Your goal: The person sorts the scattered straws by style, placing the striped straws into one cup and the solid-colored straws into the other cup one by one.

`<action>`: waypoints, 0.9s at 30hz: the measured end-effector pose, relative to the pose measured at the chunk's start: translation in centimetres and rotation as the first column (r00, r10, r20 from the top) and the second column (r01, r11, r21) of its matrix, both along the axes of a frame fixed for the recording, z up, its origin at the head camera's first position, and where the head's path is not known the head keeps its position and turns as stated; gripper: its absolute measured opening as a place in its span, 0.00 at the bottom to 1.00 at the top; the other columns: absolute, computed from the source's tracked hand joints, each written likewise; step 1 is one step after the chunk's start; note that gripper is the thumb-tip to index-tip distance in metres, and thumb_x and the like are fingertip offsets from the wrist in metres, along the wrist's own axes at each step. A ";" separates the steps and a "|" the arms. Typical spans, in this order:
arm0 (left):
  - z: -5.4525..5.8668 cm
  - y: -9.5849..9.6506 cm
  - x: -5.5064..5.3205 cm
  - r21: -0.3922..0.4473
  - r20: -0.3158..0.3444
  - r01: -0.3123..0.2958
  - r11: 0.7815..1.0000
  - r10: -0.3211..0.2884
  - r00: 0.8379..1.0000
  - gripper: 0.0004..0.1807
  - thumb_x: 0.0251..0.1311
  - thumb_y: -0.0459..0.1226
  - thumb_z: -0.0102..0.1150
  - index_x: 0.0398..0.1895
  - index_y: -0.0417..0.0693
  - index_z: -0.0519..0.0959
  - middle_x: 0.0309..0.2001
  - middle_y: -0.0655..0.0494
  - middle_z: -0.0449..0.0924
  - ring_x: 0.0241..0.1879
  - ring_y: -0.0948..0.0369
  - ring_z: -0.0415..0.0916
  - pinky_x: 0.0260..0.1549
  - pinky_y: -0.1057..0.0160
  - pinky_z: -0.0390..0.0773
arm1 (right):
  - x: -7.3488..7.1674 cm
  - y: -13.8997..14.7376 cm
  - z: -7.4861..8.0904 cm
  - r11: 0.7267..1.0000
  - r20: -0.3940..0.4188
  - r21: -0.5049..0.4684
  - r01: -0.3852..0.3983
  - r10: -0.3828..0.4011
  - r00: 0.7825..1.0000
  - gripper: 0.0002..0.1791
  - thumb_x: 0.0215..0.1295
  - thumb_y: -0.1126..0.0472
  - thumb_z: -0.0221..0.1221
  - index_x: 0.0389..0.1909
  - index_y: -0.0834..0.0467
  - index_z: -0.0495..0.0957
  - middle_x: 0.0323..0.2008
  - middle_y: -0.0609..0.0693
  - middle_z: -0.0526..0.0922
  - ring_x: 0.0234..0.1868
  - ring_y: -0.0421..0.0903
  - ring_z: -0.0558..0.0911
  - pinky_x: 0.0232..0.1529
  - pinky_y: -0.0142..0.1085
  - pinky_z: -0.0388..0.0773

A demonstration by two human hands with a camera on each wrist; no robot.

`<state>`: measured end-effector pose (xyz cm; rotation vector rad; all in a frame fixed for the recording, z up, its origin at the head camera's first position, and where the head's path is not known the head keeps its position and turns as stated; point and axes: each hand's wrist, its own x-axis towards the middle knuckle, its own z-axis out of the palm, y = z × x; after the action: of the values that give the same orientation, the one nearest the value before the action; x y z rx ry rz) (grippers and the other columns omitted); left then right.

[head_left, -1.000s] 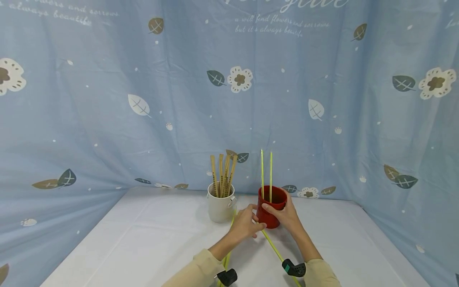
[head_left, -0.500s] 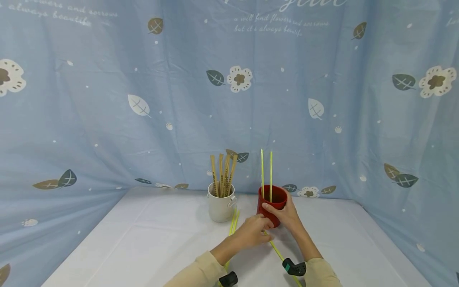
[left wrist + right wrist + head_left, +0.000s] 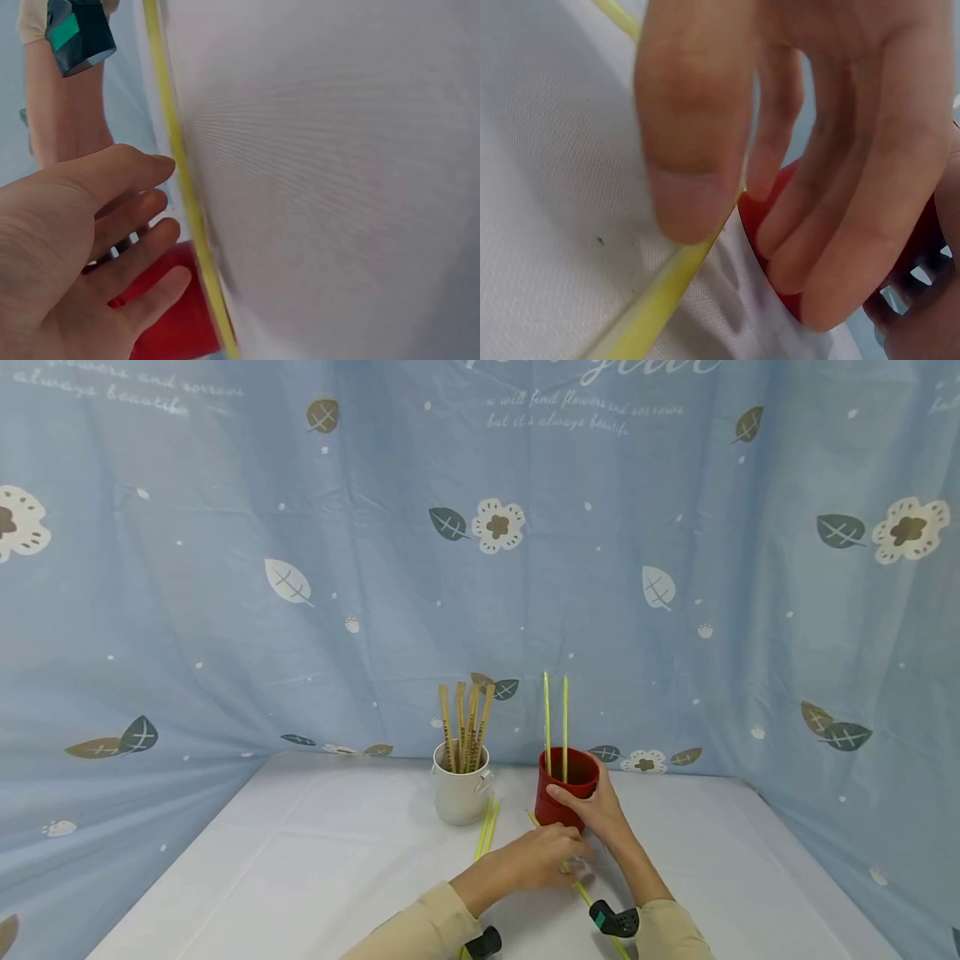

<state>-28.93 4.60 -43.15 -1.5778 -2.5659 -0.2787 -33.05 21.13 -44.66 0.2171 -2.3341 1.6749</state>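
All action: left hand [image 3: 534, 860] hangs slack-fingered over a yellow stick [image 3: 190, 196] at six o'clock from the red cup [image 3: 552, 812] the right hand [image 3: 606, 817] grips, likely a pick-up needing a pinch.

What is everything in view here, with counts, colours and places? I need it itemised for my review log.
Table: one, white, across the foreground
Backdrop: one, blue with leaves and flowers, behind the table
Bucket: one, white, upright on the table
Tan sticks: at least four, tan, standing in the bucket
Cup: one, red, right of the bucket
Standing sticks: two, yellow, in the cup
Lying sticks: at least two, yellow, on the table near the left forearm
Slanting stick: one, yellow, on the table by the cup
Wrist cameras: two, black, one per wrist
Sleeves: two, beige, lower edge
Left hand: one, bare, at the slanting stick
Right hand: one, bare, gripping the cup
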 end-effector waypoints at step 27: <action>-0.3 -2.1 -1.6 0.043 0.355 0.172 0.984 -0.176 0.918 0.16 0.58 0.29 0.65 0.49 0.51 0.85 0.45 0.64 0.87 0.44 0.78 0.79 0.47 0.81 0.74 | -0.2 0.1 0.0 0.999 0.009 0.036 0.026 -0.026 1.000 0.52 0.55 0.46 0.71 0.74 0.52 0.49 0.69 0.55 0.64 0.69 0.56 0.65 0.64 0.56 0.71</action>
<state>-30.58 2.52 -43.46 -1.9113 -2.6679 -0.6552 -33.25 21.19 -44.68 0.1851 -2.3646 1.6269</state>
